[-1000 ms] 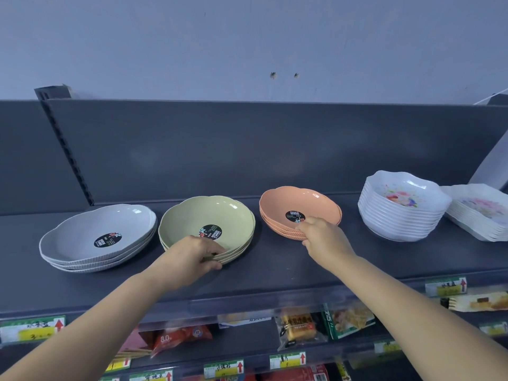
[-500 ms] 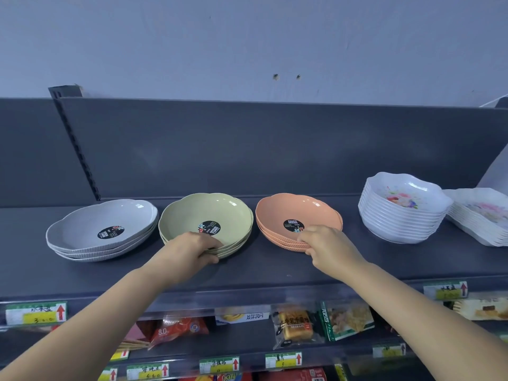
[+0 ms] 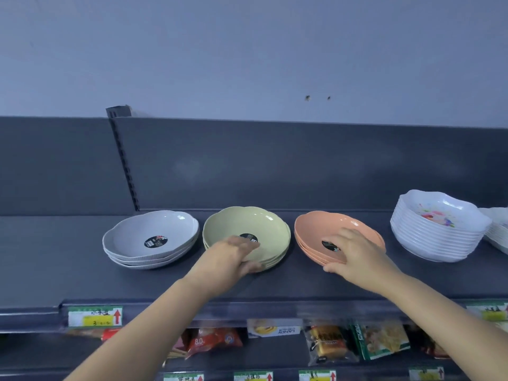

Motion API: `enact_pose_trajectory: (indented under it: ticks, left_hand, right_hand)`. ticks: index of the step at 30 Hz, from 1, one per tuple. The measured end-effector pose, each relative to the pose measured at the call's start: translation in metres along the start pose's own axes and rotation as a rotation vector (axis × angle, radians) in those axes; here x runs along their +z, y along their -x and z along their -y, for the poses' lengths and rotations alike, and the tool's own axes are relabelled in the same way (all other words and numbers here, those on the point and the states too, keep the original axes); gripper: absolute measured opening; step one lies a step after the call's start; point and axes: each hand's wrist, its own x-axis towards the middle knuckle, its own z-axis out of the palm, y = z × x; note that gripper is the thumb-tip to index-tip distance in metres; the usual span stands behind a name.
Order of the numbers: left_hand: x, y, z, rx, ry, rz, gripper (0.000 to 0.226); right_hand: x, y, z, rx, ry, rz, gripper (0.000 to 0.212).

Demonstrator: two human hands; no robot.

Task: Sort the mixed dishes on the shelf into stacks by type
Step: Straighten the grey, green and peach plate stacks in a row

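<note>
Three stacks of flower-rimmed plates stand in a row on the dark shelf (image 3: pixel 68 270): grey (image 3: pixel 137 237), green (image 3: pixel 261 224) and orange (image 3: pixel 324 226). My left hand (image 3: pixel 228 257) holds the front rim of the green stack, fingers lying over the top plate up to its black sticker and thumb under the edge. My right hand (image 3: pixel 354 257) holds the front of the orange stack the same way, with its fingers spread inside the top plate and its thumb at the lower rim. A tall stack of white floral dishes (image 3: pixel 434 237) stands to the right.
A second white floral stack (image 3: pixel 497 229) is cut off at the right edge. The shelf's back panel rises just behind the plates. Price tags (image 3: pixel 93 316) line the shelf front, and snack packets (image 3: pixel 379 342) hang on the shelf below.
Both hands have reached further over their plates, from gripping the front rims to fingers lying inside the top plates. The stacks now sit apart with gaps between them.
</note>
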Motion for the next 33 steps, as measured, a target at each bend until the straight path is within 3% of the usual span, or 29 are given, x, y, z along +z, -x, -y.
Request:
enact_pose_trajectory:
  ticks: [4, 7, 11, 14, 18, 21, 26, 33]
  left_hand:
    - [-0.035, 0.028, 0.036, -0.065, -0.020, -0.193, 0.060]
    - [-0.057, 0.059, 0.073, -0.224, -0.020, -0.245, 0.044]
    - [-0.070, 0.095, 0.121, -0.287, -0.059, -0.199, 0.030]
    - [-0.068, 0.111, 0.149, -0.287, -0.141, -0.116, 0.036]
    - [-0.064, 0.116, 0.161, -0.165, -0.211, -0.117, 0.035]
    - [-0.059, 0.112, 0.166, -0.132, -0.196, -0.104, 0.031]
    - [-0.054, 0.111, 0.174, -0.066, -0.220, 0.010, 0.012]
    - [-0.065, 0.103, 0.158, -0.131, -0.312, 0.063, 0.018]
  right_hand:
    - [-0.004, -0.019, 0.064, -0.127, -0.089, -0.119, 0.049]
    - [0.007, -0.030, 0.114, -0.198, -0.126, -0.046, 0.050]
    - [0.031, -0.042, 0.162, -0.261, -0.050, 0.072, 0.052]
    - [0.046, -0.049, 0.179, -0.219, -0.011, 0.096, 0.051]
    - [0.059, -0.051, 0.180, -0.142, 0.042, 0.141, 0.041]
    - [0.067, -0.051, 0.174, -0.118, 0.052, 0.146, 0.023]
    - [0.071, -0.050, 0.173, -0.072, 0.047, 0.093, 0.019]
    - [0.066, -0.042, 0.175, -0.109, 0.107, 0.071, 0.010]
